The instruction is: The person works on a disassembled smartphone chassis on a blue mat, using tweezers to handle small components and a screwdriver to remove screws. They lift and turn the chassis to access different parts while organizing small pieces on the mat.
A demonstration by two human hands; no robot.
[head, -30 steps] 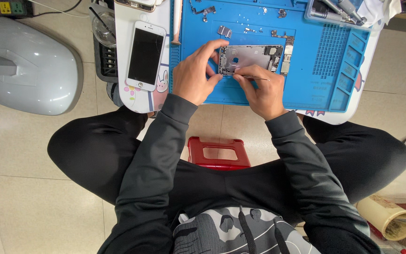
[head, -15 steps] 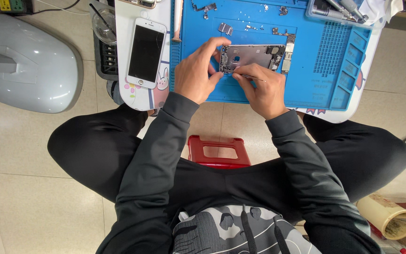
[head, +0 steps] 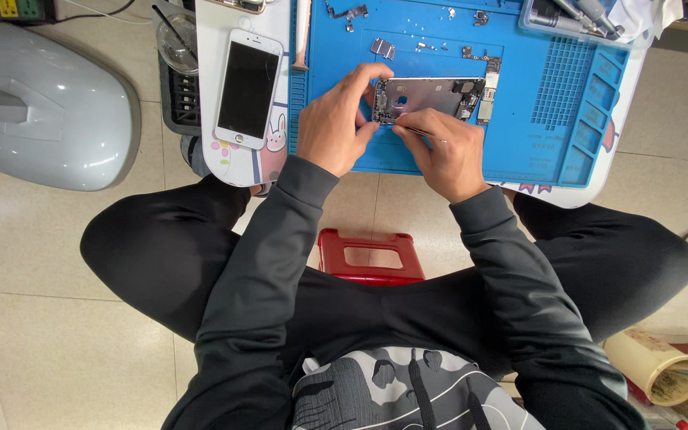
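While my left hand (head: 334, 127) pinches the opened phone chassis (head: 428, 97) steady on the blue mat (head: 519, 135), my right hand (head: 443, 151) grips tweezers (head: 424, 134) closed; I should work lightly near the chassis's lower edge.

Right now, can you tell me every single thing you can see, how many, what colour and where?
Opened phone body: one, grey metal, on the mat under both hands.
Repair mat: one, blue, covering the small table.
Loose metal parts: several, silver, on the mat above the phone body.
Phone screen panel: one, white with a black screen, left of the mat.
Small table: one, white with cartoon pictures, under the mat.
Stool: one, red, between the legs.
Lamp base: one, pale grey, on the floor at left.
Tape roll: one, tan, bottom right.
Left hand: steadies the phone body's left end.
Right hand: holds a thin metal tool to the phone body.
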